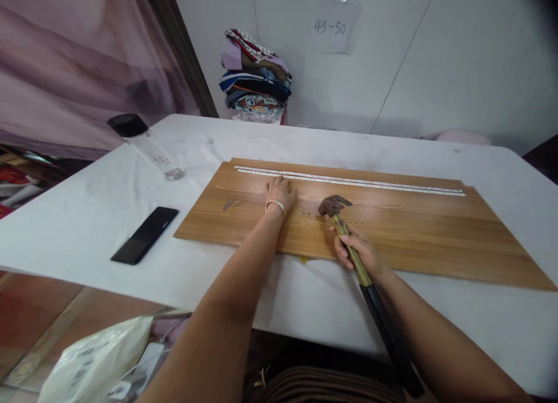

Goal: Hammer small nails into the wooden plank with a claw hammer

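A wooden board (418, 228) lies flat on the white table. My right hand (358, 250) is wrapped round the yellow upper handle of a claw hammer (360, 272). Its rusty head is over the middle of the board, and the black grip slants down toward me. My left hand (279, 192) rests palm down on the board with its fingers stretched toward two white measuring strips (349, 181). To its left lies a small group of nails (232, 204). Several small dark marks or holes dot the wood beside the hammer head.
A black phone (145, 235) and a clear bottle with a black lid (148, 147) are on the table (209, 275) at the left. Folded clothes (257, 80) are stacked at the back by the wall. Below the left table edge is a white plastic bag (96, 359).
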### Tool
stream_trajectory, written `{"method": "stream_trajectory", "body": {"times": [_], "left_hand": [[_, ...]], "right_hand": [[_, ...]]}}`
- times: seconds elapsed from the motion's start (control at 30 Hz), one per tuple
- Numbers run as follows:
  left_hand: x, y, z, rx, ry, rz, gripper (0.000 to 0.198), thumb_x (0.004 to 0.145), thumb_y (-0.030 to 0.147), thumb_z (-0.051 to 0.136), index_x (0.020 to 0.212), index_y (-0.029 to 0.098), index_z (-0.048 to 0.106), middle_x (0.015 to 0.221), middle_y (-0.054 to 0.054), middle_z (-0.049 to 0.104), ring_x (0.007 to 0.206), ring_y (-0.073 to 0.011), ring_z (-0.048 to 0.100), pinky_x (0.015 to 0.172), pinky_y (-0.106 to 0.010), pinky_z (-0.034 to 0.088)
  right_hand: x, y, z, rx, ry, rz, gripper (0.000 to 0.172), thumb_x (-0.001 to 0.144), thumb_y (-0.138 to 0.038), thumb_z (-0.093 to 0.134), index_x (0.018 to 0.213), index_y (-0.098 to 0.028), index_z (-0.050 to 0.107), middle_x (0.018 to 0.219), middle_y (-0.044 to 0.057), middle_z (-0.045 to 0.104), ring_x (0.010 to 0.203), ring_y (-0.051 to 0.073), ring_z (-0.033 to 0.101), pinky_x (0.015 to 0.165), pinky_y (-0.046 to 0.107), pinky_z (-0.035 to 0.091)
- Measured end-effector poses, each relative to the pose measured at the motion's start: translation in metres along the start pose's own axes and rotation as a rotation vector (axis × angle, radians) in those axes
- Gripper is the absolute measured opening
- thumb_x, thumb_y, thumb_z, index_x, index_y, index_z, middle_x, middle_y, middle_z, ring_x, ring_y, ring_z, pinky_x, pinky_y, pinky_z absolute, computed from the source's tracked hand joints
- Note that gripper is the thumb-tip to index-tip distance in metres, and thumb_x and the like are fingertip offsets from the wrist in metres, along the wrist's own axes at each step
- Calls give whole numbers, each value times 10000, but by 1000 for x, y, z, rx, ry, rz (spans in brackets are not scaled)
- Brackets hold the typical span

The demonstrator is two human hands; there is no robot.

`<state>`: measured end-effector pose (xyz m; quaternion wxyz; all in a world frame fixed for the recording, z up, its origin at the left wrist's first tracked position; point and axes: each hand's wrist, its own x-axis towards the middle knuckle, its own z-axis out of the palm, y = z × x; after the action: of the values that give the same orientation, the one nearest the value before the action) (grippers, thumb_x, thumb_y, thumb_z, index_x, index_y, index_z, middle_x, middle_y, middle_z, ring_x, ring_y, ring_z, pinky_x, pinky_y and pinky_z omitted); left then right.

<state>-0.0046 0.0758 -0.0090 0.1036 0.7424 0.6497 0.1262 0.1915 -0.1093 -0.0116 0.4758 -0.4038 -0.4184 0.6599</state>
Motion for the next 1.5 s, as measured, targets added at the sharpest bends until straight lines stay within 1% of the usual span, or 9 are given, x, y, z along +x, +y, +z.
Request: {"method": "stream_trajectory", "body": {"times": [0.1,0.27,0.43,0.6,0.73,0.93,1.2,1.3,1.5], "left_hand": [[0,0,0,-11,9,4,386,985,385,477,1295,295,688,1571,-53,567,1486,-255,442,1242,-465,325],[0,-1,1,-18,7,3,387,980,394,481,1289,294,691,1566,-59,570,1488,-263,438,1242,-475,325],[-2,1,-2,-22,3,2,394,980,389,484,1307,306,687,1575,-53,563,1484,-267,445,1245,-481,322],[-3,3,-5,-15,5,-2,383,977,366,493,1298,314,696,1548,-53,588,1474,-276,457,1236,-489,335],[-2,2,-4,-15,5,-2,387,985,375,486,1301,292,692,1564,-62,573,1477,-270,453,1240,-478,331],[-2,1,-2,-8,8,1,372,989,382,481,1287,303,690,1559,-47,575,1489,-261,438,1236,-464,335],[-1,0,-1,-22,17,-2,369,981,388,486,1276,317,696,1541,-42,591,1484,-272,442,1243,-477,324],[-2,1,-2,-17,10,-5,367,981,383,486,1271,310,698,1542,-46,591,1486,-268,439,1244,-472,324],[-2,2,-2,-11,9,-7,372,985,387,485,1279,300,696,1563,-51,572,1498,-260,430,1247,-460,324]], "right_hand": [[0,0,0,-5,-17,29,360,873,-455,635,1116,-208,538,554,-111,519,319,78,379,348,225,219],[0,-1,2,4,13,-9,371,870,-448,638,1137,-210,538,552,-112,522,318,77,381,354,227,232],[1,-1,1,-2,-17,29,369,863,-452,643,1117,-206,538,545,-111,526,314,78,377,346,226,226],[1,1,0,4,3,2,356,872,-445,637,1120,-208,542,552,-111,526,319,77,382,355,230,233],[1,1,0,-7,-4,12,346,884,-448,623,1119,-207,541,555,-109,525,321,75,380,360,231,219],[0,-1,1,10,2,-5,367,866,-446,639,1128,-212,535,554,-111,523,320,80,388,354,230,241],[1,0,0,-17,-16,19,350,875,-451,641,1115,-213,552,553,-106,525,324,78,380,355,238,218],[1,0,0,-4,-4,-8,357,874,-453,640,1120,-212,547,552,-110,521,323,78,380,356,231,231],[0,-4,2,-16,-11,22,335,875,-440,631,1107,-214,544,558,-104,519,330,83,383,361,229,264]]}}
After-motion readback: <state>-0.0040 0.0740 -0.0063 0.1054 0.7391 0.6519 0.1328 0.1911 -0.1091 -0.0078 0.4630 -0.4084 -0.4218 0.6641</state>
